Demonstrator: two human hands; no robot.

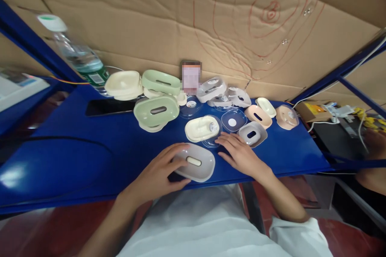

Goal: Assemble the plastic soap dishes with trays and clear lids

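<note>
A grey soap dish (205, 166) with a slot in its base sits near the table's front edge; something cream shows through the slot. My left hand (164, 168) grips its left end, fingers over the far rim and thumb by the near rim. Just beyond lies a cream soap dish (196, 129) with a round sticker, on or against a clear plastic lid (212, 143). My right hand (237, 150) is spread beside that lid, fingertips at its edge; whether they touch is unclear. To its right rests another grey soap dish (259, 138).
Green soap dishes (171, 112), a cream one (122, 84), clear lids (212, 88) and peach pieces (262, 118) line the back of the blue table (75, 160). A water bottle (87, 62) and a black phone (108, 107) are at the left. Blue shelf posts flank the table.
</note>
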